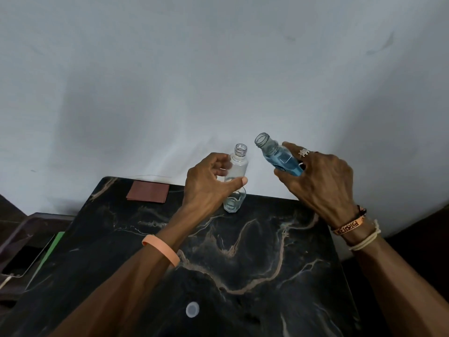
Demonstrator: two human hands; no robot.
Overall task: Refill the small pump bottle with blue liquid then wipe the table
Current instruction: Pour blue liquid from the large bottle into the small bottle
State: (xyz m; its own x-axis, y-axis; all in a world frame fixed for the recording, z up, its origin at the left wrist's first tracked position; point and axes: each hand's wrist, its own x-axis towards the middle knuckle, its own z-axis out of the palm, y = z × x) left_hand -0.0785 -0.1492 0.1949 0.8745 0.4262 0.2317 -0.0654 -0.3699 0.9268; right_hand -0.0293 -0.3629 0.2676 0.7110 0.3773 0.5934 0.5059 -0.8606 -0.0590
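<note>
1. Dark marbled tabletop (243, 251) against a pale wall is carrying a brown cloth (147, 191) at its far left corner, lying unused; wiping is still waiting.
2. Left hand (209, 186) is wrapping around the uncapped small clear bottle (237, 166), which looks almost empty.
3. Right hand (318, 181) is gripping the tilted blue-liquid bottle (279, 156), its open mouth near the small one (no stream is showing yet).
4. A white cap (192, 309) is lying near the front edge, clear of the pour.
</note>
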